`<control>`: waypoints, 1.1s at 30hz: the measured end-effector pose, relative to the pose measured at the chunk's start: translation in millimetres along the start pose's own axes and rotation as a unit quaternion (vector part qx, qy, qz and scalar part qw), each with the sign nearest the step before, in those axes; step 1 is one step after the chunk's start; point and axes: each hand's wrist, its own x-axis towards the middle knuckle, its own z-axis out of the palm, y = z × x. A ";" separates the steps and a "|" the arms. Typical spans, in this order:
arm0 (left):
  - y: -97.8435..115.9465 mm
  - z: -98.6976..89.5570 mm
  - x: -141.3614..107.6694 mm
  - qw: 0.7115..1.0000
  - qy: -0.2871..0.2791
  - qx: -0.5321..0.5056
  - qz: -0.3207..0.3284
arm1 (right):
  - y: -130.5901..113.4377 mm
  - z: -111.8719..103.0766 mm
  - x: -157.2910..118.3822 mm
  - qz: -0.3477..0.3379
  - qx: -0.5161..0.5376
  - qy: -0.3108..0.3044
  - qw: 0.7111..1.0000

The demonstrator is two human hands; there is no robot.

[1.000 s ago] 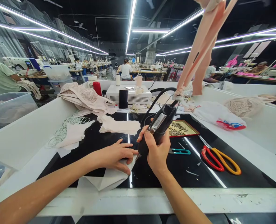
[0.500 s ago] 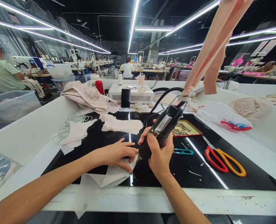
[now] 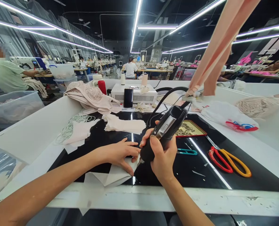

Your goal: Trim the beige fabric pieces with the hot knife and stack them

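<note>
My right hand [image 3: 163, 157] is wrapped around a black corded power tool [image 3: 167, 127] with a silver plate on its side. The tool leans with its top to the right, and its narrow metal tip [image 3: 140, 162] points down at the edge of a pale fabric piece [image 3: 117, 175]. My left hand [image 3: 123, 155] rests on that fabric with its fingers spread, close to the tip. The fabric is folded and hangs partly over the table's front edge. Peach fabric strips [image 3: 215, 47] are tied at the tool's cord end and run upward.
Red-and-yellow-handled scissors [image 3: 229, 161], teal thread snips [image 3: 187, 152] and a tray of small pieces [image 3: 192, 128] lie at right. Stacked pale fabric [image 3: 125, 124], green cord [image 3: 71, 125] and lace garments [image 3: 90, 94] lie left. A phone [image 3: 128, 98] leans against a white box [image 3: 116, 92].
The view has shifted slightly. The tool's metal tip shows more clearly beside the fabric edge; both hands keep nearly the same pose.
</note>
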 end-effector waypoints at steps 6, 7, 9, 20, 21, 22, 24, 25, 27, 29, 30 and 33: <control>-4.7 3.2 -0.3 1.000 0.009 0.013 0.005 | -1.3 3.7 -5.1 0.008 0.010 -0.011 1.000; -5.4 3.5 -0.4 1.000 0.012 0.012 0.010 | -1.0 3.8 -5.9 0.012 0.012 -0.011 1.000; -6.7 4.2 -0.3 1.000 0.019 0.011 0.019 | 0.4 3.8 -7.5 0.020 0.018 -0.015 1.000; -6.8 3.6 -0.4 1.000 0.005 0.009 0.012 | 0.5 2.6 -4.8 0.004 0.002 0.007 1.000; -4.8 2.3 -0.4 1.000 -0.002 0.006 0.003 | -0.1 2.2 -3.7 0.000 0.007 0.013 1.000; -3.0 1.1 -0.4 1.000 -0.007 0.003 -0.003 | -0.6 1.7 -2.7 -0.004 0.012 0.017 1.000; -0.4 -0.3 -0.6 1.000 -0.009 -0.001 -0.004 | -0.8 1.0 -1.7 -0.008 0.019 0.011 1.000; 0.2 -0.5 -0.8 1.000 -0.008 -0.001 -0.003 | -0.7 0.8 -1.6 -0.009 0.021 0.008 1.000; -0.1 0.1 -1.0 1.000 -0.006 -0.002 -0.001 | -0.1 0.6 -2.1 -0.007 0.021 0.004 1.000; -1.5 1.5 -0.9 1.000 -0.001 -0.001 -0.001 | 1.1 0.3 -2.9 -0.003 0.016 0.003 1.000; -2.5 2.2 -0.6 1.000 0.001 0.000 0.000 | 2.0 0.0 -3.2 -0.002 0.013 0.004 1.000; -5.6 3.9 0.3 1.000 0.012 0.005 0.011 | 4.6 -0.6 -3.7 0.000 0.008 0.004 1.000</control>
